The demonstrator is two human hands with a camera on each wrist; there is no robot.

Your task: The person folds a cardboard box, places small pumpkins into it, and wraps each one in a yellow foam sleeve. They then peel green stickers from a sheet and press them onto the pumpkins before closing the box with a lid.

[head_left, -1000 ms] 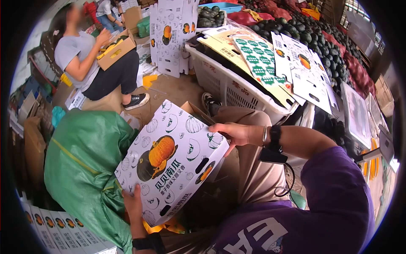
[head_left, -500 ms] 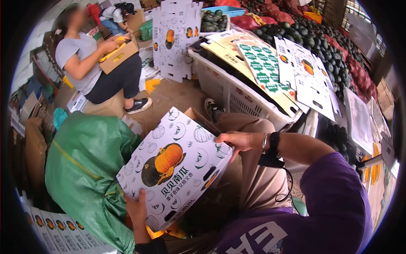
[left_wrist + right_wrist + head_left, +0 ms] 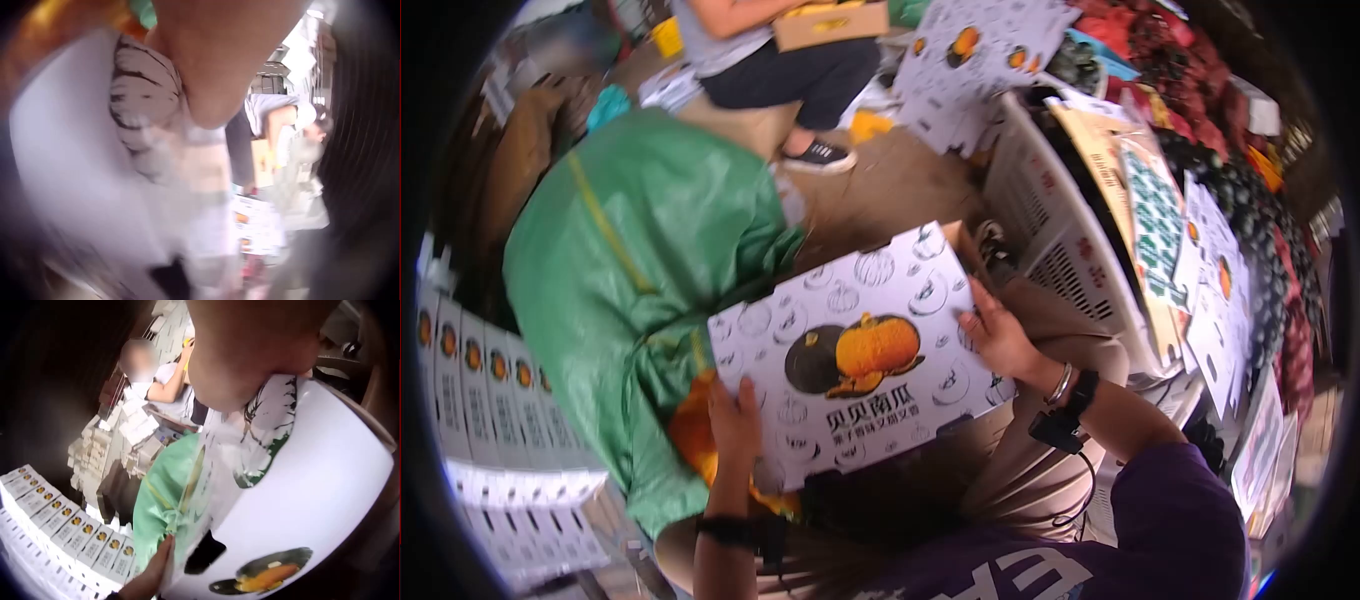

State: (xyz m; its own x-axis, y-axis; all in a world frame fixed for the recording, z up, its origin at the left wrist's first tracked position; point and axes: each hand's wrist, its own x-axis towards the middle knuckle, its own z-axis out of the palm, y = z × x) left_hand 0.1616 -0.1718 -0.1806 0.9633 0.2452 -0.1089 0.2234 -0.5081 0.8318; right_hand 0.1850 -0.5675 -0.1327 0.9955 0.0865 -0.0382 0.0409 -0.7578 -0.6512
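A white cardboard box (image 3: 850,405) printed with an orange and dark green pumpkin is held over the lap, its printed top face toward the head camera. My left hand (image 3: 735,430) grips its left edge, thumb on the top face. On the opposite side, my right hand (image 3: 1003,335) holds the right edge near the brown inner flap. In the right wrist view the box's white side (image 3: 312,481) shows a dark handle slot, with my left hand (image 3: 153,572) at the far end. The left wrist view is blurred; the box (image 3: 81,137) fills its left half. Fingers under the box are hidden.
A bulging green sack (image 3: 650,230) stands left of the box. Rows of printed boxes (image 3: 500,400) are stacked at lower left. A white crate (image 3: 1050,230) with flat cardboard on top stands at right. Ahead, a seated person (image 3: 790,80) holds an open carton (image 3: 832,28).
The head view has swung left and down. In it, the box has turned flatter, so its slotted side is mostly out of sight. Both hands keep hold of the box.
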